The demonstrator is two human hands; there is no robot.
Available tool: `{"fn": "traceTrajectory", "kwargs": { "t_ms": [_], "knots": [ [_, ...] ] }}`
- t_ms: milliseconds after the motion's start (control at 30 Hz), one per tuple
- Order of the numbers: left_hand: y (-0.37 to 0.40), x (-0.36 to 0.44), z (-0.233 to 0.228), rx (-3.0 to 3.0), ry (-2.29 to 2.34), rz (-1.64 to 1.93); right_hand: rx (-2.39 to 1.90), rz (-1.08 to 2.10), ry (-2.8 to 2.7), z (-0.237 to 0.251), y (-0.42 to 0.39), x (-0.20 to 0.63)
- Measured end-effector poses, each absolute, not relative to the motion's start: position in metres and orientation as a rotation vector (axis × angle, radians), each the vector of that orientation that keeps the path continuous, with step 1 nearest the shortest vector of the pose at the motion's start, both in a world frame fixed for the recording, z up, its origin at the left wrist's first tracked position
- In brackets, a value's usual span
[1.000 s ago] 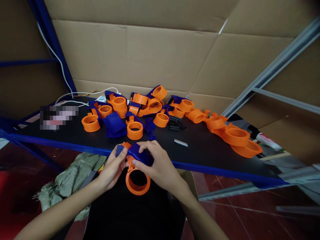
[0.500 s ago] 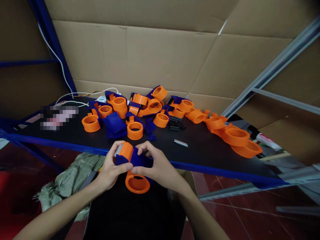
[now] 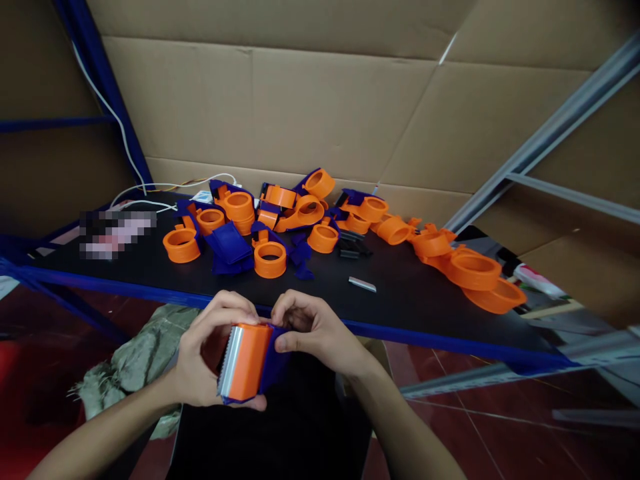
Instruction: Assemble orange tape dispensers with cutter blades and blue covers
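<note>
Since half a second ago the dispenser (image 3: 246,363) got flipped around and pulled down and toward the body, so now its orange face and the toothed metal blade on its left edge point up at the camera, and the orange ring that hung underneath is out of sight. It sits just off the near edge of the table (image 3: 150,267), over the black-clad lap.

Left hand (image 3: 203,360) is cupped around the left side, thumb under the bottom corner and fingers curled over the top, so it's gripping it. Right hand (image 3: 313,333) comes in from the right with the wrist bent, thumb pressed on the blue side, fingertips curled in at the top next to the left hand's. Also holding on. Both forearms angle in from the bottom corners.

Farther out on the table is a pile of orange rings (image 3: 270,259) and blue parts (image 3: 229,243), with more rings (image 3: 475,270) stacked at the right. One small metal blade (image 3: 362,285) lies alone between the pile and the near edge. White cable (image 3: 150,190) runs along the far left, cardboard (image 3: 320,100) behind.
</note>
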State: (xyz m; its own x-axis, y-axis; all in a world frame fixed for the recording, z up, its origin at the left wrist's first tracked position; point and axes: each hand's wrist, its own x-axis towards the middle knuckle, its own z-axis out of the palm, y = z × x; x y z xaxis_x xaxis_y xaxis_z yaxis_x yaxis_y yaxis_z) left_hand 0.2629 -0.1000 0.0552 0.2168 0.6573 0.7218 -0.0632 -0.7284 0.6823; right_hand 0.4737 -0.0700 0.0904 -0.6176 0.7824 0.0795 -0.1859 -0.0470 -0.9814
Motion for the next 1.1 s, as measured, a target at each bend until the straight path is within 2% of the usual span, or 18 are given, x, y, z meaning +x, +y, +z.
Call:
{"fn": "traceTrajectory", "kwargs": {
  "t_ms": [767, 1100],
  "knots": [
    [-0.096, 0.261, 0.053, 1.934, 0.610, 1.305, -0.579, 1.894, -1.386, 0.075, -0.056, 0.476],
    [-0.102, 0.259, 0.054, 2.036, 0.552, 1.354, -0.546, 1.887, -1.436, 0.077, -0.060, 0.477]
  ]
}}
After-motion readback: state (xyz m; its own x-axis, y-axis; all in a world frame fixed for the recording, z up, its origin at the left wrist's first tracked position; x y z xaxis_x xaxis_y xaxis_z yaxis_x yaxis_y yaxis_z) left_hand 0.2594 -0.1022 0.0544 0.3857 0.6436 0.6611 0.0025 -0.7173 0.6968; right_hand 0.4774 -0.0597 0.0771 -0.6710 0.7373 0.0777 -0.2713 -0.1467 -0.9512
